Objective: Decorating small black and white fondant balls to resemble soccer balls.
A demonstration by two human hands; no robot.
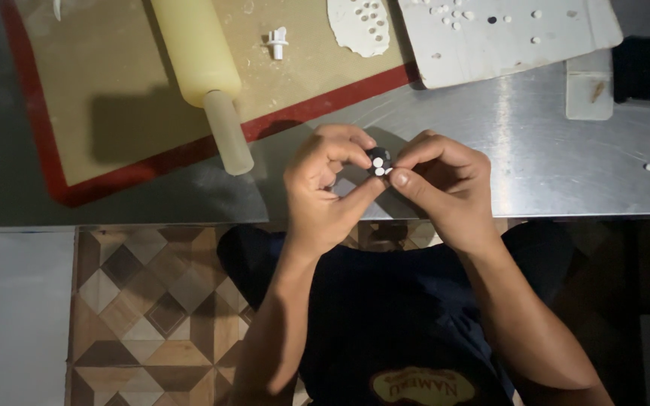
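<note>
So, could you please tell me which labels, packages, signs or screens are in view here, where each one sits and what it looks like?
Printed emblem: on the chest of the person's dark apron, bottom middle of the view; an oval badge, dark brown with tan edging and lettering.
No packages, signs or screens are in view.

Two hands, left hand [323, 188] and right hand [445, 184], share one small black piece [378, 162] bearing three white dots; far left lie one rolling pin [201, 64], one baking mat [107, 113], one white cutter [277, 41]; far right, one dough sheet [359, 26], one board [505, 37]
</note>
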